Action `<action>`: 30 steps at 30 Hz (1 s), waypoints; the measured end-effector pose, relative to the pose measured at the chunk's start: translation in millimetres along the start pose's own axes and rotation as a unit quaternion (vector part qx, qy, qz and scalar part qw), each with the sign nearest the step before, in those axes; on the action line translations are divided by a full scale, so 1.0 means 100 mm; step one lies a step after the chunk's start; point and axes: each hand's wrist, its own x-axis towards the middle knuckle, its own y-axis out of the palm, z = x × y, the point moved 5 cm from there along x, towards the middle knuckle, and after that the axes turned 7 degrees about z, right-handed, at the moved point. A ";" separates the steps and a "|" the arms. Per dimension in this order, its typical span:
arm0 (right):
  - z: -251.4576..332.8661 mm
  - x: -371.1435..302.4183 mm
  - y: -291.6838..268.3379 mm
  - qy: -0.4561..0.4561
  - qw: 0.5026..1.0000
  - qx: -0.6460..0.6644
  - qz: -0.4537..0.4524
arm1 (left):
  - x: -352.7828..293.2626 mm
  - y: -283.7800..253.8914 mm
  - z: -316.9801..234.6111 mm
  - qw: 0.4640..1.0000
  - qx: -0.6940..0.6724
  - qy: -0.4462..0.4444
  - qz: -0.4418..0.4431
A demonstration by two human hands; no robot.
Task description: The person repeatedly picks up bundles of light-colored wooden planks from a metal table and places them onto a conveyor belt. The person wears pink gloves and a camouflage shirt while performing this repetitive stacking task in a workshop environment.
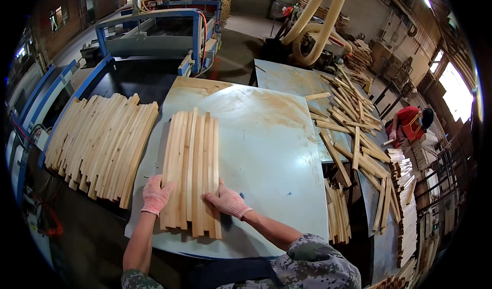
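Note:
A bundle of pale wooden strips (pixel 189 161) lies side by side on a light, smooth tabletop (pixel 271 171), its ends uneven. My left hand (pixel 157 194), in a pinkish knit glove, grips the bundle's left edge near its lower end. From the other side my right hand (pixel 227 201), gloved alike, holds the right edge, with its thumb and fingertips over the outer strips. Some fingers of both hands are hidden against the wood. Left of the table, a wider row of similar strips (pixel 102 143) rests on a dark machine bed (pixel 136 76).
A blue-framed machine (pixel 148 20) stands beyond the dark bed. Loose wood pieces (pixel 353 120) are heaped on a second table at the right, with more strips (pixel 337 212) below. Ribbed hoses (pixel 333 12) hang behind. A person in red (pixel 410 124) bends at the far right.

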 end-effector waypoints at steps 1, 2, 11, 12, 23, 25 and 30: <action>-0.16 -0.04 -0.01 -0.001 1.000 0.008 -0.015 | 0.01 -0.01 -0.08 0.997 -0.011 -0.014 0.070; -0.33 -0.05 -0.01 -0.002 0.999 0.017 -0.031 | 0.01 0.04 -0.12 0.989 -0.022 -0.026 0.141; -0.51 -0.05 -0.05 -0.031 0.961 0.262 -0.081 | 0.29 -0.36 1.43 0.896 0.387 -0.204 -0.073; -0.59 -0.09 -0.03 -0.018 0.953 0.291 -0.082 | 0.23 -0.35 1.31 0.911 0.349 -0.212 -0.050; -0.71 0.07 0.02 -0.042 0.940 0.330 -0.073 | -0.99 -0.52 1.46 0.933 0.097 -0.240 -0.252; -0.64 0.05 0.00 -0.048 0.943 0.321 -0.069 | -0.99 -0.60 1.50 0.930 0.089 -0.265 -0.240; -0.74 0.06 -0.03 -0.037 0.944 0.318 -0.081 | -0.83 -1.14 1.15 0.959 0.019 -0.137 -0.246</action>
